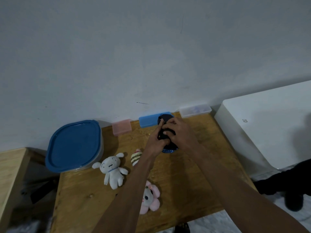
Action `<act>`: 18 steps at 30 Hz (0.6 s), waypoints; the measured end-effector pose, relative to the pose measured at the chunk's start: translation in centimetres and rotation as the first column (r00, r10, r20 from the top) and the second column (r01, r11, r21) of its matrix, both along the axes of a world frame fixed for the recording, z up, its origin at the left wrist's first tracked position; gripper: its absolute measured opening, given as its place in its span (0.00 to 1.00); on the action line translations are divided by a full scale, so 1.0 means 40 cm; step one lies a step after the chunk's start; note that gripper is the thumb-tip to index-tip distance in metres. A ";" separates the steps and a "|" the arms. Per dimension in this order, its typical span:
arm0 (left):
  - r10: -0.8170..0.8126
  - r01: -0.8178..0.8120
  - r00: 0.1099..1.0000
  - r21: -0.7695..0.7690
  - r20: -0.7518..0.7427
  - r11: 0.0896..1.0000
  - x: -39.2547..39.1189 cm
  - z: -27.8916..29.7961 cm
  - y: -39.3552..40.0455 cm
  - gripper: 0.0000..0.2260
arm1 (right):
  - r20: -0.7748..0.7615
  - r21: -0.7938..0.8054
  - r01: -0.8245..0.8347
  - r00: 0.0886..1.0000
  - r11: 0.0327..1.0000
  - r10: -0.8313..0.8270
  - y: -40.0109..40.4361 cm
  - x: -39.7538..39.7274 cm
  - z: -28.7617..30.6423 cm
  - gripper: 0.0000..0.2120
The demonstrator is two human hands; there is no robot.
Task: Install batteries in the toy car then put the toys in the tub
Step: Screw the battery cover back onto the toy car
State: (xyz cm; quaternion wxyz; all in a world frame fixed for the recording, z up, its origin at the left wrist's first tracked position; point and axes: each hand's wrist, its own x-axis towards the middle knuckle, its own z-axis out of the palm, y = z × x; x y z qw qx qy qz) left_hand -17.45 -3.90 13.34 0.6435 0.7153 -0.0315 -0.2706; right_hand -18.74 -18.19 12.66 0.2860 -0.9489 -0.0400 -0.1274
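Observation:
A dark toy car (165,132) stands on end near the back of the wooden table (193,174), its blue lower edge showing. My left hand (155,140) grips its left side and my right hand (179,132) covers its right side and top, so most of the car is hidden. The tub (74,146), clear with a blue lid on it, sits at the table's back left corner. A white plush dog (111,170), a small striped plush (136,157) and a pink plush (150,198) lie on the table in front of my arms.
Along the wall stand a small pink box (122,126), a blue box (149,121) and a clear box (195,110). A white appliance (262,128) stands to the right of the table, a lower wooden surface (10,174) to the left.

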 end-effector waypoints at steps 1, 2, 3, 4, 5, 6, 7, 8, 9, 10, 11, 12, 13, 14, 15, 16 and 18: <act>0.005 -0.005 1.000 -0.003 -0.007 1.000 0.003 0.000 0.000 0.39 | -0.003 0.001 0.002 1.000 1.000 -0.002 0.001 0.001 -0.001 0.11; 0.011 -0.011 1.000 -0.006 -0.012 1.000 0.005 0.002 0.000 0.39 | -0.013 -0.003 0.004 1.000 1.000 -0.004 0.002 0.003 -0.001 0.12; 0.015 -0.015 1.000 -0.011 -0.017 1.000 0.007 0.003 0.001 0.39 | -0.025 -0.011 0.004 1.000 1.000 -0.004 0.002 0.004 -0.001 0.13; 0.015 -0.015 1.000 -0.013 -0.019 1.000 0.010 0.003 0.002 0.38 | -0.034 -0.018 0.003 0.999 1.000 -0.004 0.002 0.006 0.000 0.13; 0.012 -0.012 1.000 -0.015 -0.021 1.000 0.012 0.002 0.002 0.38 | -0.036 -0.023 0.005 0.999 1.000 -0.005 0.002 0.007 0.000 0.13; 0.008 -0.008 1.000 -0.019 -0.022 1.000 0.013 0.002 0.002 0.39 | -0.033 -0.022 0.012 0.999 1.000 -0.012 0.003 0.007 0.001 0.13; 0.005 -0.005 1.000 -0.018 -0.020 1.000 0.014 0.002 0.002 0.39 | -0.032 -0.011 0.027 0.999 1.000 -0.027 0.006 0.008 0.004 0.14; 0.000 -0.001 1.000 -0.013 -0.014 1.000 0.014 0.002 0.003 0.39 | -0.038 0.008 0.048 0.998 0.999 -0.048 0.011 0.009 0.007 0.14; -0.005 0.005 1.000 -0.008 -0.006 1.000 0.013 0.002 0.002 0.39 | -0.047 0.030 0.071 0.996 0.997 -0.070 0.016 0.010 0.011 0.13; -0.007 0.007 1.000 -0.004 0.002 1.000 0.013 0.003 0.001 0.39 | -0.061 0.046 0.091 0.994 0.995 -0.088 0.021 0.012 0.014 0.13; -0.005 0.005 1.000 0.001 0.006 1.000 0.012 0.003 0.000 0.39 | -0.077 0.058 0.107 0.992 0.993 -0.102 0.025 0.014 0.016 0.14; 0.001 -0.001 1.000 0.005 0.005 1.000 0.011 0.005 -0.001 0.40 | -0.103 0.076 0.123 0.988 0.989 -0.115 0.029 0.017 0.019 0.14; 0.005 -0.005 1.000 0.006 0.003 1.000 0.011 0.005 0.000 0.40 | -0.139 0.107 0.145 0.982 0.984 -0.129 0.031 0.020 0.021 0.16; 0.008 -0.008 1.000 0.007 0.003 1.000 0.010 0.003 0.000 0.40 | -0.180 0.147 0.171 0.973 0.974 -0.144 0.033 0.021 0.024 0.17; 0.009 -0.009 1.000 0.005 0.008 1.000 0.010 0.001 0.001 0.41 | -0.220 0.183 0.197 0.963 0.963 -0.156 0.033 0.023 0.025 0.18; 0.011 -0.011 1.000 0.004 0.014 1.000 0.009 0.001 0.002 0.41 | -0.259 0.209 0.216 0.953 0.954 -0.159 0.034 0.023 0.026 0.19; 0.023 -0.023 0.999 0.003 0.026 1.000 0.007 -0.001 0.004 0.40 | -0.318 0.232 0.233 0.936 0.944 -0.153 0.036 0.024 0.024 0.20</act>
